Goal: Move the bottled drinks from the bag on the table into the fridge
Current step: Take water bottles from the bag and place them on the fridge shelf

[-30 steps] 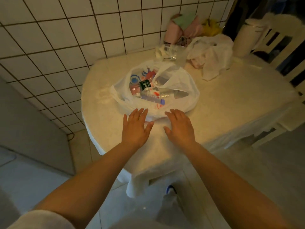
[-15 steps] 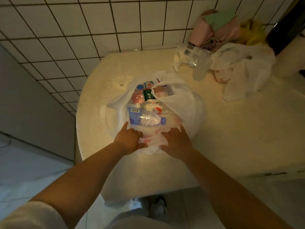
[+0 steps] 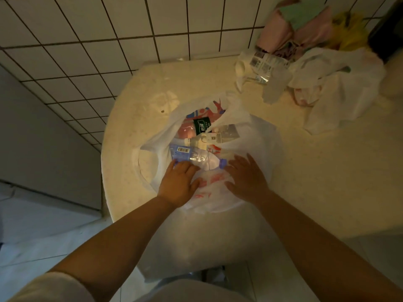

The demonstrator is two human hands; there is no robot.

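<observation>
In the head view, a thin white plastic bag with red print (image 3: 218, 188) is seen lying open on the round cream-coloured table (image 3: 305, 171), near its front edge. Several bottles are held inside it. Nearest the opening a clear plastic water bottle with a pale blue label and blue cap (image 3: 196, 156) lies on its side; behind it a white bottle (image 3: 200, 141) and a pink drink with a dark green label (image 3: 197, 127) are partly covered.

The left hand (image 3: 178, 184) is laid on the bag's rim, fingertips touching the water bottle, fingers loosely extended and nothing clasped. The right hand (image 3: 246, 177) is spread flat on the bag film just beside the cap, grasping nothing.

The water bottle is judged full, fairly heavy, smooth and perhaps slippery; its thin wall may dent. It is best taken around the labelled mid-body. The film is soft and may cling or drag.
</observation>
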